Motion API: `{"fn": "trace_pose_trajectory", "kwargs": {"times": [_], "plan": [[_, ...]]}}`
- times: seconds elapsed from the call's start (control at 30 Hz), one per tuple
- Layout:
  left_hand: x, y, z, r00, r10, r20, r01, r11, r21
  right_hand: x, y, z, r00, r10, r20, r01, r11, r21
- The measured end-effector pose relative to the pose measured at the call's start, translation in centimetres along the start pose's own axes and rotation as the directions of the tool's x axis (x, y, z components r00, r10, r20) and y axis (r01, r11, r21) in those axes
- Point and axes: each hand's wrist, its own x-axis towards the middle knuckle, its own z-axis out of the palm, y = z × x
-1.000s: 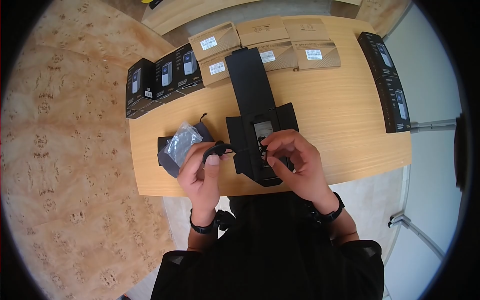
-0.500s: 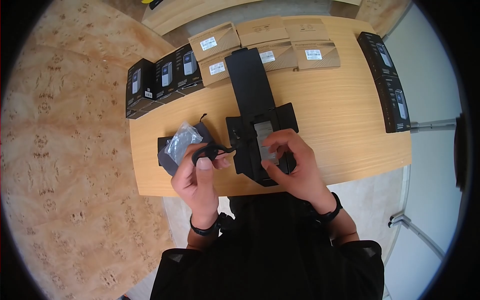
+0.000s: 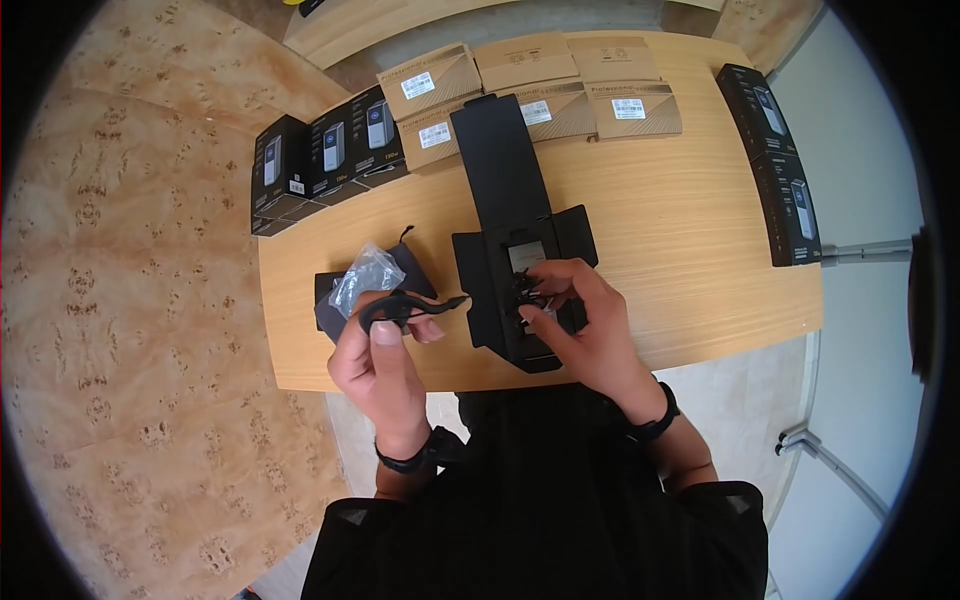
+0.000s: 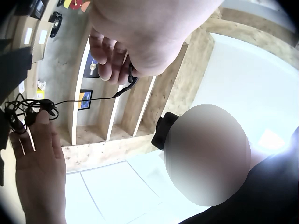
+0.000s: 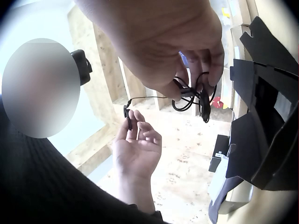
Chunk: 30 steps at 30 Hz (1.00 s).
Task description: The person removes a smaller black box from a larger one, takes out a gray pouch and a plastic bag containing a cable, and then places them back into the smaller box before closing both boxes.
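Note:
My left hand (image 3: 383, 375) pinches a black curved ear hook (image 3: 412, 303) between thumb and fingers, left of an open black box (image 3: 503, 165). From the hook a thin wire runs across to a tangled bundle of black cable (image 4: 46, 105). That bundle is gripped by the thumb and fingers of my right hand (image 3: 597, 325), over the box's inner tray. A grey insert (image 3: 526, 256) shows in the tray, partly hidden by the hand and cable. In the right wrist view the cable loops hang below the right fingertips (image 5: 216, 77).
Left of the box, a crumpled clear plastic bag (image 3: 368, 282) lies on a dark grey pouch (image 3: 415, 275). Brown cartons (image 3: 527, 62) are stacked along the back. Black product boxes (image 3: 333, 148) stand at the back left, others (image 3: 783, 165) at the right edge.
My left hand has drifted left and slightly toward the body with the ear hook. The right hand has the cable bundle between its fingers; half a second ago its fingertips appeared apart.

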Motion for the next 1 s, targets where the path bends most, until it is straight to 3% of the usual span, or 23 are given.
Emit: {"fn": "trace_pose_trajectory", "kwargs": {"times": [0.33, 0.47, 0.57, 0.63, 0.73, 1.0], "plan": [[0.5, -1.3, -2.8, 0.996, -0.014, -0.092, 0.017, 0.999, 0.039, -0.4, 0.4, -0.2, 0.991, 0.130, -0.027, -0.124, 0.977, 0.174], [0.2, -1.7, -3.7, 0.998, -0.006, -0.058, 0.007, 1.000, 0.027, -0.4, 0.9, 0.2, 0.982, 0.164, -0.090, -0.132, 0.949, 0.287], [-0.3, -1.6, -4.6, 0.996, 0.066, 0.066, -0.068, 0.997, 0.032, -0.1, 0.8, 0.7, 0.954, 0.263, -0.141, -0.152, 0.836, 0.527], [-0.5, -1.7, -5.2, 0.982, 0.127, 0.141, -0.132, 0.991, 0.030, 0.2, 0.5, 0.1, 0.944, 0.319, -0.081, -0.203, 0.757, 0.621], [-0.9, -2.3, -6.2, 0.980, 0.138, 0.142, -0.132, 0.990, -0.048, 0.4, 1.3, -0.4, 0.939, 0.342, -0.037, -0.226, 0.695, 0.683], [-1.5, -3.2, -8.4, 0.997, 0.059, 0.056, -0.060, 0.998, 0.020, 0.3, 2.4, -1.5, 0.927, 0.374, -0.017, -0.158, 0.433, 0.888]]}}
